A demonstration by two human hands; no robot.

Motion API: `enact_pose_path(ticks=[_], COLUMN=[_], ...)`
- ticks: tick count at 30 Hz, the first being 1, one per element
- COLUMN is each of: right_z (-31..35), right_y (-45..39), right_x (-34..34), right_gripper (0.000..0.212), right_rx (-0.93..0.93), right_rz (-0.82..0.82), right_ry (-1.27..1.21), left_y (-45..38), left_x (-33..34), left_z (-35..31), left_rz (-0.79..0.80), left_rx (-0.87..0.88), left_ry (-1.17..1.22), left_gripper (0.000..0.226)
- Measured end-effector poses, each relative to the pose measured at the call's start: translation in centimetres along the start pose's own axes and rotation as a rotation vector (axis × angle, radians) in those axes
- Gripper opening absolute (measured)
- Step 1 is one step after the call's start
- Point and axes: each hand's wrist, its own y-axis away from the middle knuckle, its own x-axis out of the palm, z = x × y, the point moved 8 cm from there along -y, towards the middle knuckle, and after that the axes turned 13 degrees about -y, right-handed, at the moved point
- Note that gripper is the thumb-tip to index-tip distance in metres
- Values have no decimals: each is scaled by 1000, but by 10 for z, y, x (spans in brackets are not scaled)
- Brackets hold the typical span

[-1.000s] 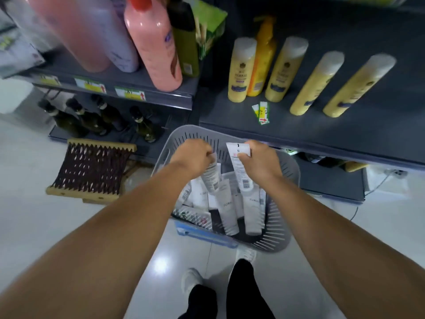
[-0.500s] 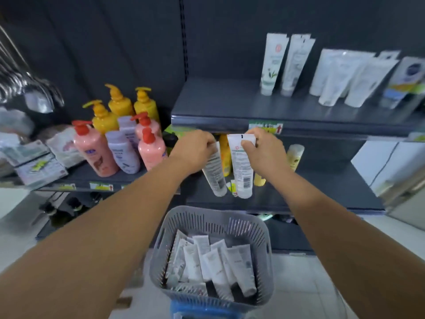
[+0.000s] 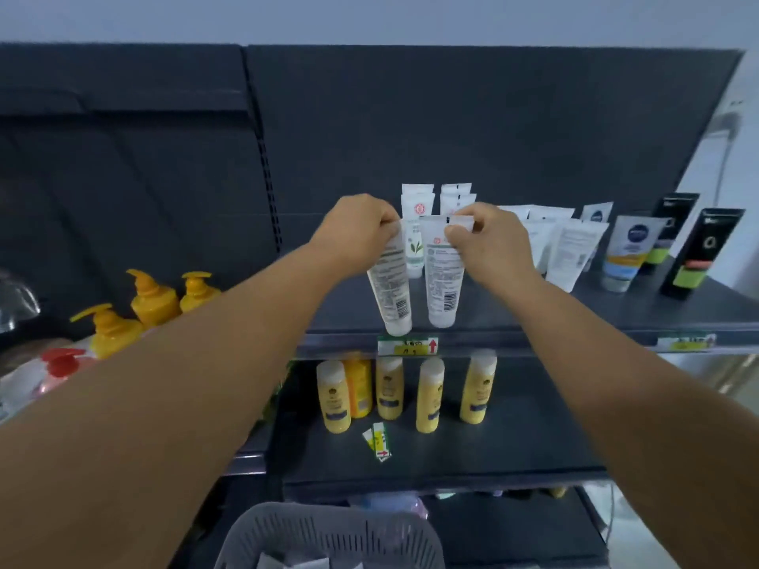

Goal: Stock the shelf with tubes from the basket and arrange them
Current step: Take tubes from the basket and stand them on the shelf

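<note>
My left hand point(image 3: 357, 230) grips the crimped top of a white tube point(image 3: 392, 293) that hangs cap down over the front edge of the dark upper shelf point(image 3: 595, 318). My right hand point(image 3: 488, 234) pinches the top of a second white tube point(image 3: 443, 281) right beside it, cap near the shelf surface. Behind them stand two rows of matching white tubes point(image 3: 417, 227) against the back panel. The grey slotted basket point(image 3: 328, 535) sits at the bottom of the view with a few tubes showing inside.
More white tubes point(image 3: 571, 252) and black tubes point(image 3: 706, 252) stand to the right on the same shelf. Yellow bottles point(image 3: 429, 394) line the shelf below. Orange pump bottles point(image 3: 152, 301) stand at the left. A price tag point(image 3: 406, 347) sits on the shelf edge.
Both hands have risen from the basket to the upper shelf, each carrying a tube. The view has tilted up, so the basket has dropped to the bottom edge.
</note>
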Motion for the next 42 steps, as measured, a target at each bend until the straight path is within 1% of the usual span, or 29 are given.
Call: enact_pose_path(ticks=[4,11,13,15,16,23,24,26,27,29,31,33,35,42], right_z=[-23,-70,-80,-86,-89,-92,-89,-81,-75,-60,-46,-35,-26,-15], right_y=[-50,-108,-116,-122,-124,-125,-124,-118,-113,-99,-80,-56,-29,83], right_x=[-13,-5,1,7,9,11,12,13,13,15,21,32,46,96], right_gripper=[20,15,15,16,18,25,29,41,47,57,63,68,69,75], right_rx=[10,50,60,57,61,100,96,68,40,-28,-93,-142,-164,-73], right_rz=[-18,51,82,111,120,159,175,203,211,227,256,285,315,457], right_ry=[47,80,89,122,137,184,196,229,249,306,369,428,482,513], left_y=[-50,-105,-113,-119,-122,-127,-124,-118,-113,-98,-78,-54,-25,88], left_x=[26,74,82,86,88,90,86,80,78,71,62,58,56,52], left_z=[-14,-22,-21,-18,-17,-21,-23,-22,-20,-15,-9,-2,6,39], left_rz=[16,87,104,114,117,172,170,166,159,135,98,110,162,262], left_rx=[-19,-41,-51,-70,-71,-48,-34,-36,-40,-38,-21,-11,-12,3], left_ry=[2,-52,-78,-95,-100,-113,-131,-149,-150,-155,-188,-239,-295,-345], left_gripper=[23,21,28,40,41,36,35,18,22,46,58,63,68,72])
